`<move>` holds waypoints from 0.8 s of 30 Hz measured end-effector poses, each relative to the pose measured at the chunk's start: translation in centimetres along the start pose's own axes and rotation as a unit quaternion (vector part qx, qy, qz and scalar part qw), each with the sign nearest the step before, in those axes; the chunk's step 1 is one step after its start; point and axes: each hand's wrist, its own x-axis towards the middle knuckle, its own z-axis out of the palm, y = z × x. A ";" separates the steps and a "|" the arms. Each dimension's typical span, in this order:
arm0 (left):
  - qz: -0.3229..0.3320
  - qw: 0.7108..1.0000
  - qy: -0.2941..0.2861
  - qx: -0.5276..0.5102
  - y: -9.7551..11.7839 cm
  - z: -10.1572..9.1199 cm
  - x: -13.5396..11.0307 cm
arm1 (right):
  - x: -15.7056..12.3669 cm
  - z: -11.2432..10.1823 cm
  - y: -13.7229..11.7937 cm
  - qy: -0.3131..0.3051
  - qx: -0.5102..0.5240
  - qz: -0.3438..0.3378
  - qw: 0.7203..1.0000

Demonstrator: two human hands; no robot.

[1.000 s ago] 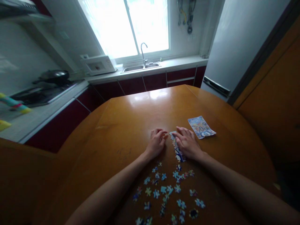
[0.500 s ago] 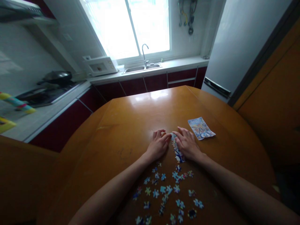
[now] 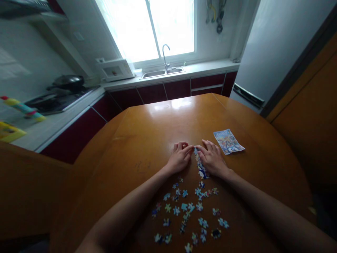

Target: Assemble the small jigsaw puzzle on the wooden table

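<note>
Kitchen Workspace: Current Hold

Head view, background: a window (image 3: 172,28) is set above a pale counter (image 3: 205,67), which carries a double sink (image 3: 154,73) with a tall faucet (image 3: 165,56) and, to its left, a white microwave (image 3: 116,69). A dark pan (image 3: 67,81) sits on the stove (image 3: 50,102) at the far left. A refrigerator (image 3: 284,49) stands at the right.

Head view, work surface: a brown wooden table (image 3: 155,128) with angled far corners supports all puzzle parts. A joined puzzle strip (image 3: 198,162) lies flat between my two hands, its long axis running away from me.

Head view, left hand: my left hand (image 3: 180,157) rests to the left of the strip, fingers curled, tips at the strip's far end. I cannot tell whether a piece is pinched there.

Head view, right hand: my right hand (image 3: 212,158) lies palm down over the strip's right side, fingers extended, not clenched, thumb near the far end. Whether it grips the covered edge, I cannot tell.

Head view, adjacent items: loose puzzle pieces (image 3: 184,207) are scattered on the near side, between my forearms. A printed sheet (image 3: 228,141) lies beyond my right hand, to its right.
</note>
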 end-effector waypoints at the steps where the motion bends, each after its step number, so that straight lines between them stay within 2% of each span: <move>1: -0.016 1.000 -0.008 -0.019 -0.2 0.0 0.2 | 0.0 0.0 0.0 0.000 0.002 0.004 1.000; 5: -0.035 0.996 -0.008 -0.083 -0.4 -0.1 0.8 | 0.3 0.3 0.3 -0.004 0.006 0.012 1.000; 10: -0.036 0.986 0.073 -0.148 -0.2 0.0 0.6 | 0.3 0.4 0.4 0.003 -0.002 0.007 1.000; 12: -0.033 0.990 0.075 -0.112 0.0 0.1 0.3 | 0.2 0.5 0.4 0.004 -0.005 0.005 1.000; 17: 0.026 0.999 0.039 0.018 0.7 0.2 -0.5 | 0.2 0.7 0.5 0.007 0.002 -0.002 1.000; 24: 0.031 0.998 0.026 0.046 0.8 0.1 -0.5 | 0.5 0.5 0.8 0.059 0.079 0.009 0.995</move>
